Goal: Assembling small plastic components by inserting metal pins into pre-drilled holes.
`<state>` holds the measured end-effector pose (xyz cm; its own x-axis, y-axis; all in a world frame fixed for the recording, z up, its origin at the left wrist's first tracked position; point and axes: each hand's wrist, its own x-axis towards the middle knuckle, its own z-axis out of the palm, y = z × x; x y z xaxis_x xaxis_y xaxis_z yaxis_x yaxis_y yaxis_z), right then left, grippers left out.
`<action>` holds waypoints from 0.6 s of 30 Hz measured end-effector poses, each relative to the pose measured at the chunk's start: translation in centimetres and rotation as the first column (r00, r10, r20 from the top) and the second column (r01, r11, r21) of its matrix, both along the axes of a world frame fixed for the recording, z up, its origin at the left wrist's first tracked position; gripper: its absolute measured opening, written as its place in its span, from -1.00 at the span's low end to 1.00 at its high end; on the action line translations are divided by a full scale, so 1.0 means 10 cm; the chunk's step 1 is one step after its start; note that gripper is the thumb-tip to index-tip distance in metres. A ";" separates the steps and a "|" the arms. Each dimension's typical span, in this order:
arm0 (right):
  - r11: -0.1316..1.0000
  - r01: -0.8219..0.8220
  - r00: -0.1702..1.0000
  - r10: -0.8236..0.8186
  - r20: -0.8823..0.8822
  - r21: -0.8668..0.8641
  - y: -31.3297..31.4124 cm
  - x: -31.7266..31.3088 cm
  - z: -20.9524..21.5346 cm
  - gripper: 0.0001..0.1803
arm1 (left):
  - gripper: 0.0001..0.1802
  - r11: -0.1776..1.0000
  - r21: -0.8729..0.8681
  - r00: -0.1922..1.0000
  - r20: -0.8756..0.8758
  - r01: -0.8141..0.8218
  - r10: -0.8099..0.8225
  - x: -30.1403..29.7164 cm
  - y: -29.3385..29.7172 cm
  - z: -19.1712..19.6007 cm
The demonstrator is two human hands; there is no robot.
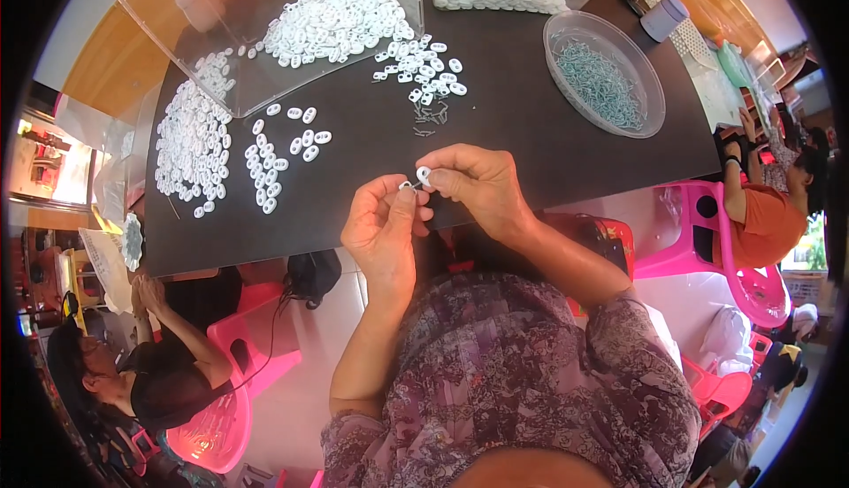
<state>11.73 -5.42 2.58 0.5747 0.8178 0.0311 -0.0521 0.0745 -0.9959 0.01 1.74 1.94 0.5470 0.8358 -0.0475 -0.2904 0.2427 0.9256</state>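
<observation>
Over the near edge of the dark tabletop (531,134), the right hand (478,189) pinches a small white oval ring (424,173) while the left hand (382,227) closes its fingers on a tiny metal piece (406,185), touching the ring's lower left side.

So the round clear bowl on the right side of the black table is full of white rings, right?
Not quite. The round clear bowl on the right of the black table holds small grey-green metal pieces, not white rings. The white rings lie in heaps on the left and the middle, and one is between the hands. The head view shows it.
</observation>
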 end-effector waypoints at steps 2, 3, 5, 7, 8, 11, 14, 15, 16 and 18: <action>1.000 -0.007 1.000 0.007 -0.014 -0.001 0.00 -0.01 0.00 -0.82 | -0.86 1.000 -0.003 1.000 -0.009 -0.002 0.002 0.00 0.00 0.00; 1.000 0.000 1.000 0.000 -0.006 0.001 0.00 -0.01 -0.02 -0.82 | -0.87 1.000 -0.005 1.000 -0.019 -0.003 0.002 0.00 0.00 0.00; 1.000 0.008 1.000 -0.008 0.002 0.003 0.00 -0.02 -0.03 -0.82 | -0.87 1.000 -0.012 1.000 -0.016 -0.003 0.003 0.00 0.00 -0.01; 1.000 0.007 1.000 -0.006 -0.018 0.030 0.00 -0.03 -0.04 -0.83 | -0.87 1.000 -0.020 1.000 -0.014 -0.004 0.004 0.00 -0.01 -0.02; 1.000 0.006 1.000 -0.006 -0.018 0.030 0.01 -0.03 -0.04 -0.83 | -0.87 1.000 -0.017 1.000 -0.015 -0.008 0.007 0.00 -0.01 -0.02; 1.000 0.018 1.000 -0.018 -0.011 0.011 0.01 -0.05 -0.04 -0.83 | -0.87 1.000 -0.001 0.999 -0.030 -0.017 0.017 -0.01 -0.01 -0.04; 0.999 0.025 1.000 -0.025 0.010 0.023 0.02 -0.07 -0.08 -0.86 | -0.87 1.000 0.015 0.999 -0.039 -0.024 0.024 -0.01 -0.02 -0.04; 0.999 0.031 0.999 -0.031 0.012 0.038 0.02 -0.08 -0.10 -0.87 | -0.87 1.000 0.019 0.999 -0.034 -0.024 0.025 -0.01 -0.02 -0.03; 0.998 0.038 0.999 -0.039 0.014 0.049 0.02 -0.09 -0.11 -0.88 | -0.87 1.000 0.017 0.999 -0.034 -0.024 0.024 -0.01 -0.02 -0.04; 0.998 0.044 0.999 -0.044 0.001 0.035 0.02 -0.11 -0.10 -0.89 | -0.87 0.999 0.017 0.999 -0.030 -0.030 0.031 0.00 -0.03 -0.06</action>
<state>10.67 -5.19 1.57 0.6098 0.7903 0.0604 -0.0468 0.1120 -0.9926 0.06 1.48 1.30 0.5197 0.8529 -0.0493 -0.2696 0.2185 0.9378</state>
